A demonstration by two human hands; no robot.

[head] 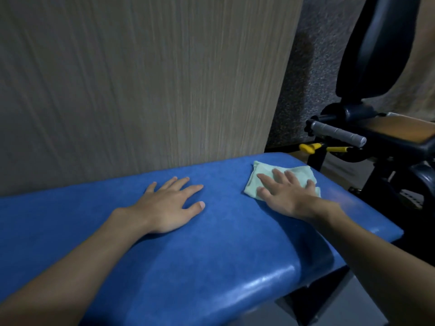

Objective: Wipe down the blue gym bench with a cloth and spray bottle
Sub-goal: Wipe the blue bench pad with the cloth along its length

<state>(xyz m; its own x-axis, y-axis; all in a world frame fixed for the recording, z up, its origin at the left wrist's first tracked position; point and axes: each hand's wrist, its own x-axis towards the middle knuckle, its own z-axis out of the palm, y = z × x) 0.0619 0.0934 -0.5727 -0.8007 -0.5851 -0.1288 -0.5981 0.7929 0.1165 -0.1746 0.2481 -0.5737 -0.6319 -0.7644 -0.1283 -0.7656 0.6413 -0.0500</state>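
The blue padded gym bench runs across the lower half of the head view. A pale green cloth lies on its far right end. My right hand presses flat on the cloth with straight, spread fingers and covers its near part. My left hand rests flat on the bare bench pad to the left of the cloth, fingers spread, holding nothing. No spray bottle is in view.
A wood-grain wall panel stands right behind the bench. A black gym machine with a grey handle bar and yellow pins is close to the bench's right end. Grey floor shows below the bench.
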